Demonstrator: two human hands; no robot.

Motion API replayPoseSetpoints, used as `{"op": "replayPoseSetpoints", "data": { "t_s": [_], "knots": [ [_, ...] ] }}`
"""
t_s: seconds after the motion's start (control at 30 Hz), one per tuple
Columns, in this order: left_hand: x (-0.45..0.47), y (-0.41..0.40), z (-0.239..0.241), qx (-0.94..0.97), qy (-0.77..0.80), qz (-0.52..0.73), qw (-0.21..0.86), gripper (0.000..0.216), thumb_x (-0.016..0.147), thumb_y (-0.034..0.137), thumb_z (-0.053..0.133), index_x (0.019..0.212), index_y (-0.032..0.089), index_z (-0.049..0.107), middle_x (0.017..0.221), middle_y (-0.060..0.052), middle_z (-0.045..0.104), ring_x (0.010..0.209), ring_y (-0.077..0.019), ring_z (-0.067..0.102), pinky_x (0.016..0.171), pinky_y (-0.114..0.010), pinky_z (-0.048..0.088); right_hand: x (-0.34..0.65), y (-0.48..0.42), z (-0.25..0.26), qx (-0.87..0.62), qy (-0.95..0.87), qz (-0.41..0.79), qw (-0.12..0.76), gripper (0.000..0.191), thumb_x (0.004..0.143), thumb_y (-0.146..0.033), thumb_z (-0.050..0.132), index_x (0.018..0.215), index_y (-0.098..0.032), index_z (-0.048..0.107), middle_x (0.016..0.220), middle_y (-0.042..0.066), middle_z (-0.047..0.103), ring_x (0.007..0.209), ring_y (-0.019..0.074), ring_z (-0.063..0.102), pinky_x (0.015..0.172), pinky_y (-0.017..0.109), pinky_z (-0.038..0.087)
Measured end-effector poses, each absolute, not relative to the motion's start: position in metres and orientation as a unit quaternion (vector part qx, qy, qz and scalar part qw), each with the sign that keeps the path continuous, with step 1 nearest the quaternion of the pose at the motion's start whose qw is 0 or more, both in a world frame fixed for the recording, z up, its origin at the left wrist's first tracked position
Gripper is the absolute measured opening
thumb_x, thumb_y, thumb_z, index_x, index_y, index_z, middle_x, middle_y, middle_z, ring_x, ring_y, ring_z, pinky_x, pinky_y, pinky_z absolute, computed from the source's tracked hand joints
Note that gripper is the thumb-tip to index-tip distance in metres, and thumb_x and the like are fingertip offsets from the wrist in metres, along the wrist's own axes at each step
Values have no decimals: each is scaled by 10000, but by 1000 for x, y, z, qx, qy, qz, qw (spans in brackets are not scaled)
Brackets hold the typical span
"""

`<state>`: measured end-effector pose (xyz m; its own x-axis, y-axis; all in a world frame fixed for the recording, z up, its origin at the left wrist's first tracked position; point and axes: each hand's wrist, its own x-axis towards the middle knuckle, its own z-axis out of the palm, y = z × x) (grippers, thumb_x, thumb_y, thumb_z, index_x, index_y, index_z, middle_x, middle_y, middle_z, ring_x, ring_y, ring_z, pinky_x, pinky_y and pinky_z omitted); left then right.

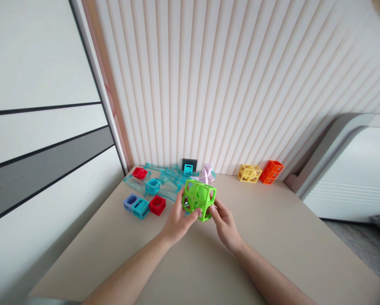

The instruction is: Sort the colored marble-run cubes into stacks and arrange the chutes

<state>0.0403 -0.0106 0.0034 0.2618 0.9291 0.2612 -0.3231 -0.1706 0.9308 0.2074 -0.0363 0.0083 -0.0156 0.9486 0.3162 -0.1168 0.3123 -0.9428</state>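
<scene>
Both my hands hold a bright green open-frame cube (199, 199) above the beige table (272, 237), near its middle. My left hand (178, 220) grips the cube's left and lower side with fingers curled round it. My right hand (224, 222) pinches its lower right corner. Something round and green sits inside the cube's frame.
Small cubes lie at the back left: red (139, 172), teal (152, 186), lilac (130, 201), teal (140, 208), red (157, 205). Clear blue plastic pieces (164, 178) and a pale purple piece (207, 173) sit by the ribbed wall. A yellow frame cube (249, 173) and an orange one (271, 171) stand at the back right.
</scene>
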Motion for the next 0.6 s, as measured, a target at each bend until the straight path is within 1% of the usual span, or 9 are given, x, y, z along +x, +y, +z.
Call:
{"op": "replayPoseSetpoints", "data": {
  "t_s": [0.17, 0.3, 0.4, 0.47, 0.53, 0.6],
  "knots": [
    [40, -12, 4, 547, 287, 539, 573, 626, 890, 372, 689, 1423, 273, 375, 1374, -113, 566, 1228, -284, 588, 973, -379, 529, 207, -35, 9, -374, -557, 444, 594, 449, 914, -524, 631, 1254, -232, 658, 863, 40, 707, 687, 162, 605, 632, 271, 546],
    [38, -13, 6, 576, 300, 531, 545, 585, 926, 385, 634, 1432, 269, 363, 1364, -108, 567, 1208, -269, 592, 984, -378, 515, 207, -34, 8, -370, -574, 427, 593, 400, 926, -518, 614, 1211, -246, 684, 898, 40, 719, 722, 174, 629, 648, 271, 552],
    [35, -13, 7, 601, 314, 526, 514, 563, 946, 386, 602, 1437, 269, 353, 1392, -111, 547, 1250, -270, 562, 1005, -378, 498, 209, -35, 5, -377, -593, 397, 590, 376, 940, -518, 591, 1168, -242, 705, 934, 47, 720, 739, 183, 640, 653, 277, 558],
    [34, -12, 6, 614, 316, 519, 503, 566, 954, 386, 590, 1448, 274, 339, 1413, -114, 534, 1277, -274, 546, 1017, -383, 489, 210, -35, 3, -389, -610, 364, 587, 373, 949, -508, 577, 1163, -233, 709, 968, 59, 714, 790, 202, 654, 685, 293, 567],
    [33, -11, 3, 625, 314, 518, 492, 582, 954, 381, 592, 1465, 289, 329, 1455, -112, 502, 1331, -282, 503, 1048, -393, 467, 212, -36, 1, -397, -632, 325, 581, 364, 970, -483, 551, 1195, -237, 696, 990, 68, 705, 853, 223, 664, 718, 308, 573],
    [33, -8, -1, 635, 311, 531, 466, 606, 948, 366, 606, 1482, 306, 327, 1514, -103, 445, 1409, -291, 417, 1110, -411, 409, 214, -36, 0, -395, -658, 277, 579, 352, 990, -449, 523, 1248, -260, 672, 1017, 74, 698, 945, 245, 661, 783, 327, 571]
  ]
}}
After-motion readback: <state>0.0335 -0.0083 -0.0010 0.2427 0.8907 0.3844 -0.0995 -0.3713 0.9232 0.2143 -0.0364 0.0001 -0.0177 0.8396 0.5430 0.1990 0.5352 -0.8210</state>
